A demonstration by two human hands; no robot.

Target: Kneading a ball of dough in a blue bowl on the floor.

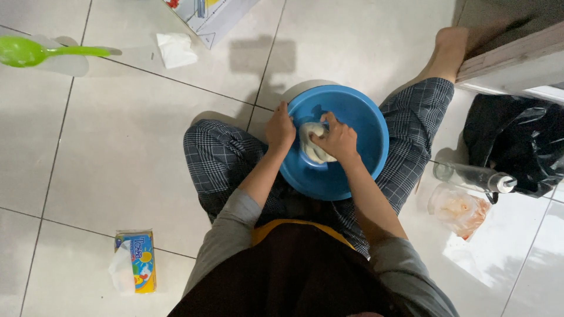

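A blue plastic basin (364, 123) rests between my knees as I sit on the tiled floor. Inside it lies a lump of pale dough (311, 149). My right hand (336, 140) is closed and pressed onto the dough. My left hand (280, 128) grips the basin's left rim. Part of the dough is hidden under my right hand.
A green ladle (26, 51) lies at the far left, a crumpled tissue (176, 49) and a printed sheet (211, 14) farther up. A tissue pack (136, 261) sits lower left. At right are a glass bottle (473, 177), a clear bag (459, 209), a black bag (517, 147) and a wooden ledge (511, 56).
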